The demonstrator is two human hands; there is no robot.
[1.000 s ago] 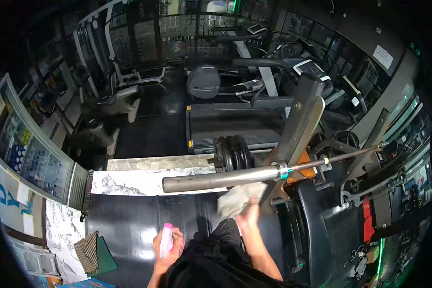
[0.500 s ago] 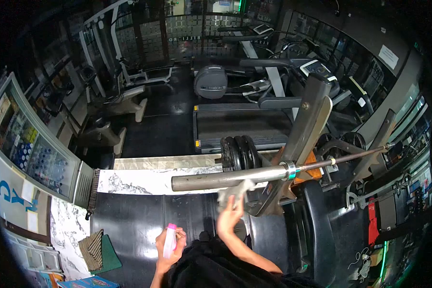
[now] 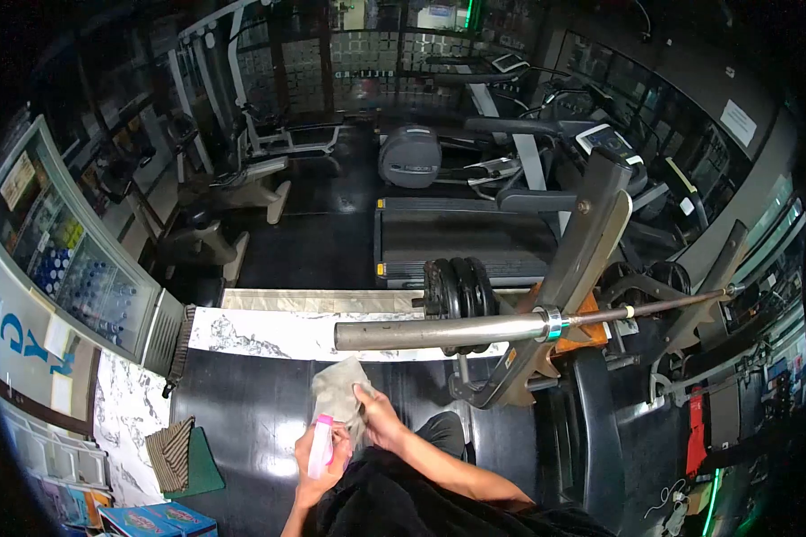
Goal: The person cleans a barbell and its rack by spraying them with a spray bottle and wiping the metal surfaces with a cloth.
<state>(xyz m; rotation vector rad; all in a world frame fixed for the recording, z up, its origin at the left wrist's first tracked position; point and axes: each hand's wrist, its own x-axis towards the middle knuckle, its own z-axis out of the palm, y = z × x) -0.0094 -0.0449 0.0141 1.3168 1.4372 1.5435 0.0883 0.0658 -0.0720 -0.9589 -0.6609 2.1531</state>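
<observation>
My left hand is wrapped round a translucent spray bottle with a pink top, low in the middle of the view. Just to its right, my right hand grips a greyish cloth, which hangs open in front of the bottle's pink nozzle. Above both hands runs a barbell, its thick silver sleeve pointing left and its thinner bar reaching right across the rack. The cloth and the barbell are apart.
Black weight plates sit behind the barbell sleeve. A padded bench stands at the right. Further back are a treadmill and other machines. A drinks fridge is at the left, with a striped cloth on the floor nearby.
My right hand has moved left and down with the cloth, from just under the barbell sleeve to beside the bottle. My left hand still holds the bottle. The view has shifted slightly.
</observation>
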